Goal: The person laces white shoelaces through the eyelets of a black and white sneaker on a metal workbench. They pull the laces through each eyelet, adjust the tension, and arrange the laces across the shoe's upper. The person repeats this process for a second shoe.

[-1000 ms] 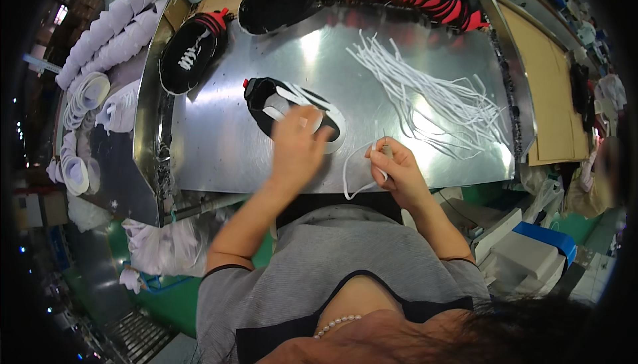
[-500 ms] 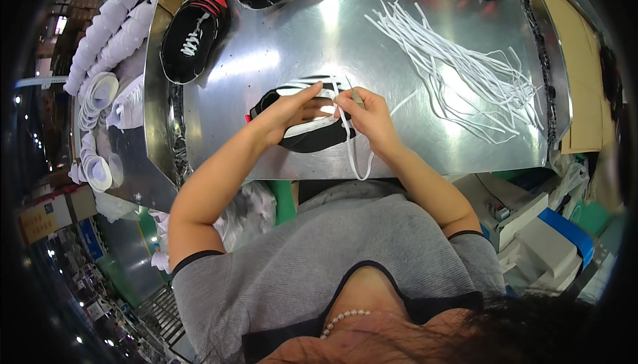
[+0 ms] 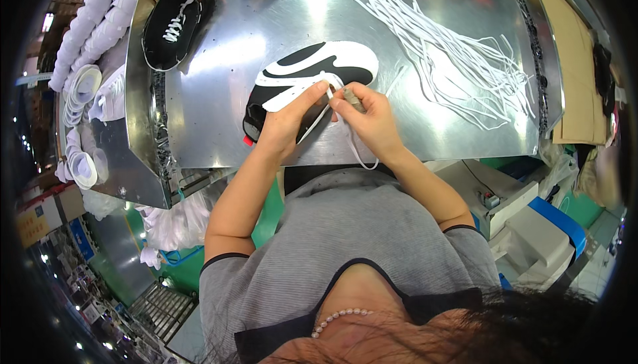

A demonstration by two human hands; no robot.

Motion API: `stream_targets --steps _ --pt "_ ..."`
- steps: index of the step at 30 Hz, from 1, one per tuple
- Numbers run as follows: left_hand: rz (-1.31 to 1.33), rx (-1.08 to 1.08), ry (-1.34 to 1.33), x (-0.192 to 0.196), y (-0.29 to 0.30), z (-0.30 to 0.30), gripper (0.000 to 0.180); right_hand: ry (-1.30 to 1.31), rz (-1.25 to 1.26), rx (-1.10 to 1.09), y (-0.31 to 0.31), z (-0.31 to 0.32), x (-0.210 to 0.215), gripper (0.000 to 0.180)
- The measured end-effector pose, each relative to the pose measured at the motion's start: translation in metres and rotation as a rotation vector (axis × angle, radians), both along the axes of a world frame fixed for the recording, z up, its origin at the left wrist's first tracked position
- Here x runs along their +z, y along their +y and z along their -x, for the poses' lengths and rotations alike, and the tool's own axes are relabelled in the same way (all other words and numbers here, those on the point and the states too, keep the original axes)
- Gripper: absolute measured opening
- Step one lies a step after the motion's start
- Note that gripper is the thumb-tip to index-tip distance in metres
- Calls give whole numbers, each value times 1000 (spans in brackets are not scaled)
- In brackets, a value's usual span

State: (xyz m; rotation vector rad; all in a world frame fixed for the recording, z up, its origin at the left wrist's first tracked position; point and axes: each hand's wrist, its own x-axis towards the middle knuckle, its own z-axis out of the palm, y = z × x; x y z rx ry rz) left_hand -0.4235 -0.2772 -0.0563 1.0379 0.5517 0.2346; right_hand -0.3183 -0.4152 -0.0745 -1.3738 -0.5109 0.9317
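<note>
A black-and-white shoe upper (image 3: 355, 58) lies tilted on the metal table, its patterned side up and a small red tab at its heel end. My left hand (image 3: 292, 118) grips its near edge, thumb on the white eyelet strip and fingers hidden beneath. Close by, my right hand (image 3: 375, 121) is closed round a short tool with a brownish handle (image 3: 353, 101); its tip cannot be made out. A white shoelace (image 3: 357, 155) runs through the upper's edge between my hands and hangs in a loop below my right fingers.
Loose white shoelaces (image 3: 452, 58) lie in a bundle at the right of the table (image 3: 226, 125). A laced black shoe upper (image 3: 174, 28) rests at the far left, with more black and red uppers along the far edge. White stacked pieces (image 3: 86, 25) stand beyond the left rim.
The shoe upper has rolled so its patterned side now faces up. My left hand has turned with it, its fingers now underneath. The tool's handle shows more clearly in my right hand.
</note>
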Motion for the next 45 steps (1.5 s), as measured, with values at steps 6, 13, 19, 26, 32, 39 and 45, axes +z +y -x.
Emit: stream_targets --steps 6,13,19,26,32,39,45 --pt "-98 100 32 -3 -7 1 16 -257 39 -9 -12 7 10 21" --pt "-102 108 61 0 -9 0 15 -451 7 -19 -16 -1 9 16" --pt "-165 100 69 4 -12 2 17 -428 22 26 -12 -11 16 13" --pt "-130 103 55 4 -12 0 17 -424 30 -5 -13 -12 15 13" --pt "-169 131 53 5 -17 -2 13 -412 49 19 -13 -13 18 13" --pt "-1331 -4 43 -11 -26 5 22 -666 194 110 -3 -20 23 12" --pt "-490 84 318 -16 -23 15 28 -874 406 318 13 -27 28 16"
